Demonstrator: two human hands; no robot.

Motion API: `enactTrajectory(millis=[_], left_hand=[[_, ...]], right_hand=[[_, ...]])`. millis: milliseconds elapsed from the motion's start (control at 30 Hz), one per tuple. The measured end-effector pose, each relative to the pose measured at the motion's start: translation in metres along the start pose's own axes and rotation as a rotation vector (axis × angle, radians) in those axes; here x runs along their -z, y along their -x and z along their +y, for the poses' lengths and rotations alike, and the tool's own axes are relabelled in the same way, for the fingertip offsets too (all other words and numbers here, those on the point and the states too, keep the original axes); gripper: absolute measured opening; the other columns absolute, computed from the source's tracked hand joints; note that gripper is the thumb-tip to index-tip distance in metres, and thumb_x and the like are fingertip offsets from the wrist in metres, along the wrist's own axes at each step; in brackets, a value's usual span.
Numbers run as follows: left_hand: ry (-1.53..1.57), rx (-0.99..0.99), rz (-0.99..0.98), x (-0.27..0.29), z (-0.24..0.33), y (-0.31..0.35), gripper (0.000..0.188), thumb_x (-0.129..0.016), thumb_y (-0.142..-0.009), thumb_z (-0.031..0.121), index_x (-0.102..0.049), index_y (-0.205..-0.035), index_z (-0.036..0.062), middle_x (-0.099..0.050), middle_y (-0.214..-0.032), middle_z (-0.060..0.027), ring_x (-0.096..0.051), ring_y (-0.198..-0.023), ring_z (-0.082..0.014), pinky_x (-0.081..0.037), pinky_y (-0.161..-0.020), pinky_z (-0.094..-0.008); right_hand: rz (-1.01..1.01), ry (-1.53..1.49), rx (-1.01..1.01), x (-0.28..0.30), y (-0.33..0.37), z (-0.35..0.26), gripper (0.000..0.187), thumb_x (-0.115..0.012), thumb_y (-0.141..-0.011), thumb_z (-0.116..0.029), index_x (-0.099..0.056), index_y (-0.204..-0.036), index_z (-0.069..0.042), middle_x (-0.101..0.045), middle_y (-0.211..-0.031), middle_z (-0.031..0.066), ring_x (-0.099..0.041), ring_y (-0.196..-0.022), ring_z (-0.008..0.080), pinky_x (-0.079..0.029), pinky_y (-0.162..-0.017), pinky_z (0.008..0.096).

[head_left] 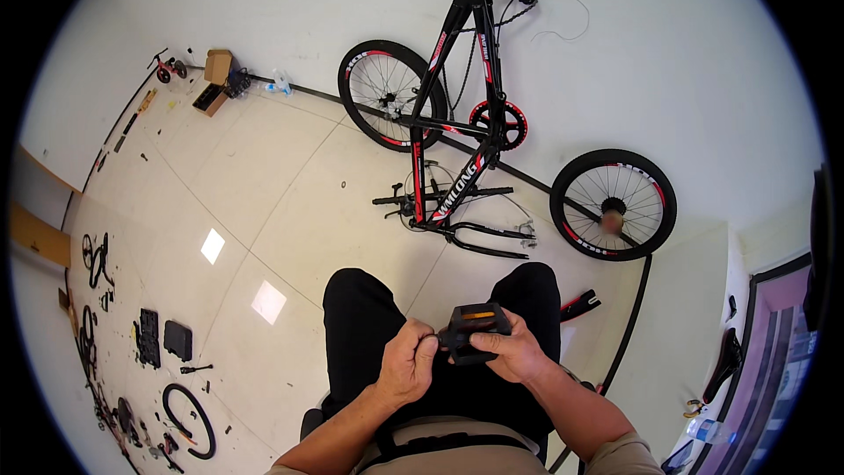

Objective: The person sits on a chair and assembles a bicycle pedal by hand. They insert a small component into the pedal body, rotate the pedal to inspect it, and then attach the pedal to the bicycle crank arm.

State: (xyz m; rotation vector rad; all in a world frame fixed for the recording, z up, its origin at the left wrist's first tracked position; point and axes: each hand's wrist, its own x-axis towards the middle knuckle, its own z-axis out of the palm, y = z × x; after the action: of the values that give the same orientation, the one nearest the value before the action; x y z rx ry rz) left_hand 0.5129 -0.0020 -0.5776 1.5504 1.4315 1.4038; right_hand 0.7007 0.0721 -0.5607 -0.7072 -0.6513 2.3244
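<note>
A black bicycle pedal [463, 354] with an orange reflector is held above my lap, between my knees. My right hand [514, 350] grips its body, the thumb lying across the near side. At the pedal's left end, where the spindle would be, my left hand [409, 359] is closed with thumb and fingertips pinched together; the fingers hide most of what they grip. Beyond my knees a black and red bicycle frame [461, 185] leans upside down against the wall, its rear wheel [391, 92] still attached. A loose wheel [651, 202] leans to the right of it.
A fork [488, 240] and handlebar parts lie by the frame. On the left floor are an opened black tool case [148, 339], a tyre piece [207, 431] and scattered parts. An open cardboard box [219, 68] stands far left. A black-red piece [580, 305] lies beside my right knee.
</note>
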Motion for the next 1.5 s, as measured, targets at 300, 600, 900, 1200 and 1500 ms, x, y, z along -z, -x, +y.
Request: enactTrajectory(millis=[300, 600, 900, 1200, 1500], left_hand=[[0.295, 0.428, -0.004, -0.003, 0.008, 0.01, 0.044, -0.038, -0.108, 0.027, -0.046, -0.07, 0.0054, -0.047, -0.058, -0.0012, -0.044, -0.052, -0.0081, -0.037, -0.049, -0.0244], [0.272, 0.315, -0.026, -0.006, 0.002, 0.012, 0.021, -0.044, -0.105, 0.02, -0.05, -0.097, 0.002, -0.058, -0.077, -0.0034, -0.048, -0.063, -0.0076, -0.041, -0.056, -0.0224], [0.221, 0.122, -0.047, -0.005, 0.001, 0.01, 0.011, -0.048, -0.102, 0.011, -0.049, -0.107, 0.0006, -0.062, -0.087, -0.0063, -0.051, -0.071, -0.0086, -0.045, -0.064, -0.024], [0.349, 0.32, -0.012, -0.007, 0.014, 0.015, 0.026, -0.044, -0.105, 0.018, -0.053, -0.087, 0.0025, -0.059, -0.075, -0.0046, -0.05, -0.063, -0.0071, -0.042, -0.059, -0.024], [0.679, 0.639, 0.051, -0.01, 0.02, 0.01, 0.038, -0.042, -0.107, 0.029, -0.053, -0.078, 0.0056, -0.054, -0.065, -0.0017, -0.047, -0.052, -0.0075, -0.04, -0.048, -0.0232]], right_hand=[[-0.08, 0.103, 0.011, 0.009, 0.001, 0.008, 0.039, -0.069, -0.086, -0.001, -0.057, -0.123, 0.002, -0.065, -0.116, 0.0182, -0.066, -0.104, 0.0326, -0.057, -0.088, 0.0498], [-0.054, -0.026, -0.05, 0.004, 0.001, -0.002, 0.042, -0.069, -0.086, 0.0, -0.057, -0.126, 0.002, -0.066, -0.118, 0.0164, -0.066, -0.105, 0.028, -0.056, -0.09, 0.0438], [-0.152, -0.103, -0.003, 0.001, 0.002, -0.008, 0.047, -0.069, -0.085, -0.005, -0.053, -0.128, 0.003, -0.065, -0.115, 0.0201, -0.067, -0.103, 0.0318, -0.057, -0.086, 0.0451], [-0.094, 0.03, -0.026, -0.001, 0.004, -0.003, 0.049, -0.07, -0.085, -0.01, -0.052, -0.129, 0.004, -0.063, -0.117, 0.0248, -0.067, -0.099, 0.0359, -0.057, -0.08, 0.0478], [-0.113, -0.027, -0.014, -0.012, 0.004, -0.002, 0.04, -0.064, -0.09, -0.008, -0.054, -0.126, 0.006, -0.064, -0.115, 0.024, -0.066, -0.101, 0.0331, -0.056, -0.083, 0.0455]])
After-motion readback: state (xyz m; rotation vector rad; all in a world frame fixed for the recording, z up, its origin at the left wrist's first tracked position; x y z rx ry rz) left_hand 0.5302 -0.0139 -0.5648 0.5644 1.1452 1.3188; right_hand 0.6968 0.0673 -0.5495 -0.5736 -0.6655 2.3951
